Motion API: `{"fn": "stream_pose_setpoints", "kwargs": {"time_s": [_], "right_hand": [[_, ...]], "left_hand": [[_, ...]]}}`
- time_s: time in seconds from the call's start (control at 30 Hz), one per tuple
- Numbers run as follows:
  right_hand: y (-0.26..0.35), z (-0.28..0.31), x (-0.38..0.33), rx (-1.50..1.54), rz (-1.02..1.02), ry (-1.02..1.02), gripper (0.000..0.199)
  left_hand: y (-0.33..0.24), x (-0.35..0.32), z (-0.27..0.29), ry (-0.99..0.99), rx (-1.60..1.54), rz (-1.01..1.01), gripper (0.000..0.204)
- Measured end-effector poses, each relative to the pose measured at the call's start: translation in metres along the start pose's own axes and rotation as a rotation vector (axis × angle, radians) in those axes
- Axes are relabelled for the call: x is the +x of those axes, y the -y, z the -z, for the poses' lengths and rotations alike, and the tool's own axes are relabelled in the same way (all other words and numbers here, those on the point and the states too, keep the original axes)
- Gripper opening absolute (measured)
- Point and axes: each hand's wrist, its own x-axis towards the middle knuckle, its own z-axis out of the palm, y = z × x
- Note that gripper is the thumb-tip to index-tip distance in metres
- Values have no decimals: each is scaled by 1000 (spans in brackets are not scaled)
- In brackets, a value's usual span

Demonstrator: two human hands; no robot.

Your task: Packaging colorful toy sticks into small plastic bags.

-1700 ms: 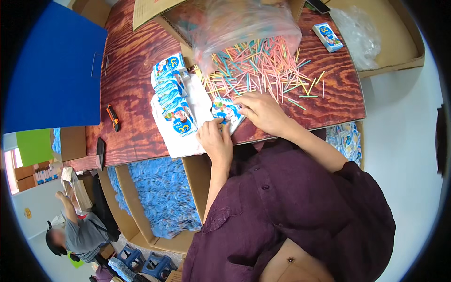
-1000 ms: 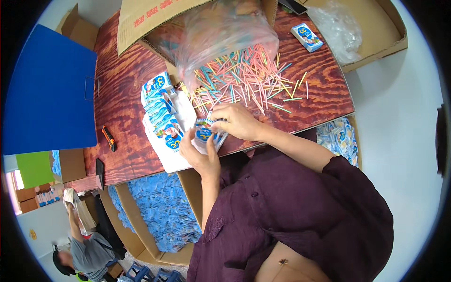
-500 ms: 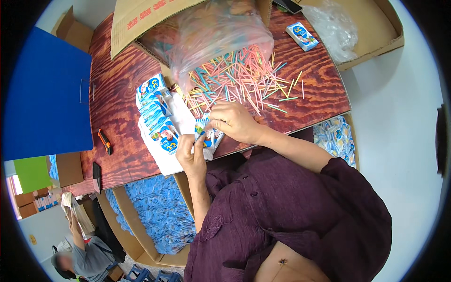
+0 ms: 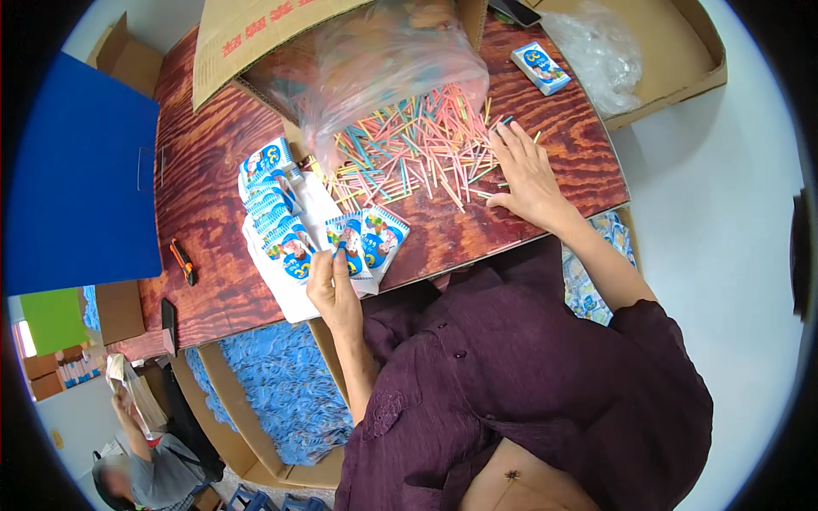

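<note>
Out at nine to ten o'clock, I've got a big blue panel standing past the left edge of the red-brown table. Down at eight, there's a co-worker in grey, one arm raised. Close to nine, a dark phone sits by the table's edge, an orange-and-black cutter just above it. Below, at seven, I see a carton full of blue pieces. Back up at half past nine, here's an overlapping row of blue-and-white packets on a white sheet. And now, at eight, the left hand: thumb and forefinger together, clamped on the lower left edge of a picture packet near the middle of my view, a second packet lying right beside it. Straight up at twelve, pink, yellow and teal sticks spread before a clear bag in a tipped box. Over at two, the right hand reaches in, palm down, fingers a little apart, thumb well out, tips at the pile's right edge; whether they touch a stick, I can't tell. Beyond, toward half past one, a small blue-and-white pack lies alone, and crumpled plastic fills part of a shallow carton.
</note>
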Motion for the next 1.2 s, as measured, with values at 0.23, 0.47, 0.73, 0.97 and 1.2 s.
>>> {"fn": "stream_pose_setpoints", "kwargs": {"time_s": [0.23,0.47,0.73,0.97,1.2], "right_hand": [[-7,-2,28,-28,82,-90,79],[-28,-1,52,-32,404,7,61],[-29,-5,73,-225,426,107,58],[-35,-15,75,-145,530,-79,50],[-46,-38,81,-83,606,-240,18]], "left_hand": [[-20,4,-17,76,-27,-53,9],[-13,-4,-9,53,10,-21,8],[-13,-8,-11,42,-46,9,10],[-9,-6,-12,46,-63,29,9],[-11,-6,-16,42,-79,16,11]]}}
